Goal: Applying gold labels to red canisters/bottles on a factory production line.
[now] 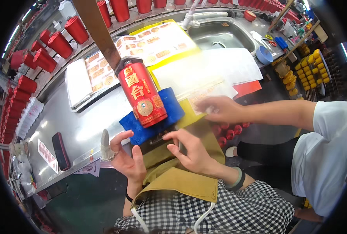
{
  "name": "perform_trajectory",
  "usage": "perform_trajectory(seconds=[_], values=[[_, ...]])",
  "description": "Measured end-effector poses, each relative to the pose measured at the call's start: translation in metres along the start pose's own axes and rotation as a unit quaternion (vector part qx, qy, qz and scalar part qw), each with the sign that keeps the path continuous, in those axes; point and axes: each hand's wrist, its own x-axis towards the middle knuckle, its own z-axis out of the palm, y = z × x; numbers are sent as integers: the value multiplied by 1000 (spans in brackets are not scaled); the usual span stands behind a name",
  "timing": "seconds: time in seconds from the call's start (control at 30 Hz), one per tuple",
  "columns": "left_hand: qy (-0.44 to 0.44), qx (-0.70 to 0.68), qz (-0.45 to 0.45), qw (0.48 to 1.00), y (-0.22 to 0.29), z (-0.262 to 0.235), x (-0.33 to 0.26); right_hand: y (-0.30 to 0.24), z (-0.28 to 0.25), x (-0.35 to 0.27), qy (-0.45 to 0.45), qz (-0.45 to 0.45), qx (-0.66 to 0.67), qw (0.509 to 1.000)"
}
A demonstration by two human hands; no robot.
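Red cylindrical bottle (143, 94) lies on a blue pad (169, 111) on the steel counter (80, 128), long axis pointing away, just beyond both hands; left hand (128, 158) spread, right hand (191, 150) fingers loosely curled, equally near.

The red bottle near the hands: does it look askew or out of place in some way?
Yes. The red bottle lies tilted on its side on a blue cloth at the steel counter's edge, while the other red bottles behind stand upright. Both hands, left hand and right hand, are below it, not holding it.
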Motion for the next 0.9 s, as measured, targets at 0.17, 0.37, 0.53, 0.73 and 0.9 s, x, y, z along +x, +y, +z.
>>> perform_trajectory(seconds=[0.17, 0.37, 0.53, 0.73, 0.9], values=[[-3, 20, -39, 999, -7, -9, -18, -14, 8, 12, 86, -34, -91, 992], [-33, -66, -77, 994, -18, 9, -19, -22, 0, 5, 167, -47, -139, 975], [-105, -103, -171, 974, 11, 11, -8, -8, 29, -8, 80, -26, -52, 995], [-185, -149, -99, 966, 14, 55, 4, -15, 12, -29, 127, 77, -87, 985], [-202, -167, -91, 961, 9, 68, 3, -20, 20, -26, 142, 49, -87, 985]])
